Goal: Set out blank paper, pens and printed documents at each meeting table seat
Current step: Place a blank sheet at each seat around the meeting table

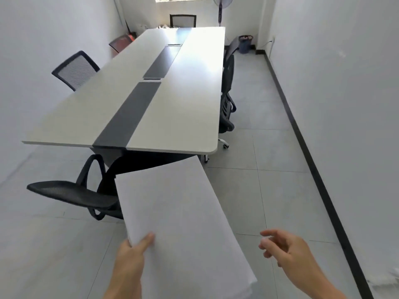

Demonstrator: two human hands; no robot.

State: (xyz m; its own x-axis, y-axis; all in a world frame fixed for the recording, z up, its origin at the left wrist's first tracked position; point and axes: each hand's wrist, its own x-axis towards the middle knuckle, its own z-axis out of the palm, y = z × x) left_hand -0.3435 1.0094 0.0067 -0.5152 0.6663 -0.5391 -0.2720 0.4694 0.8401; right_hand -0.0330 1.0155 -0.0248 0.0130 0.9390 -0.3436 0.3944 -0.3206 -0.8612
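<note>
My left hand grips the near left corner of a stack of blank white paper, thumb on top. The stack stretches forward, and its far edge reaches just short of the near end of the meeting table. To the right of the stack my right hand hovers with loosely curled fingers, holding nothing and not touching the paper. The long white table has a dark grey strip down its middle. I see no pens or printed documents.
A black mesh chair stands at the table's near end, partly behind the paper. More chairs line the left side, the right side and the far end. A bin and a fan stand at the back right. Tiled floor runs along the right wall.
</note>
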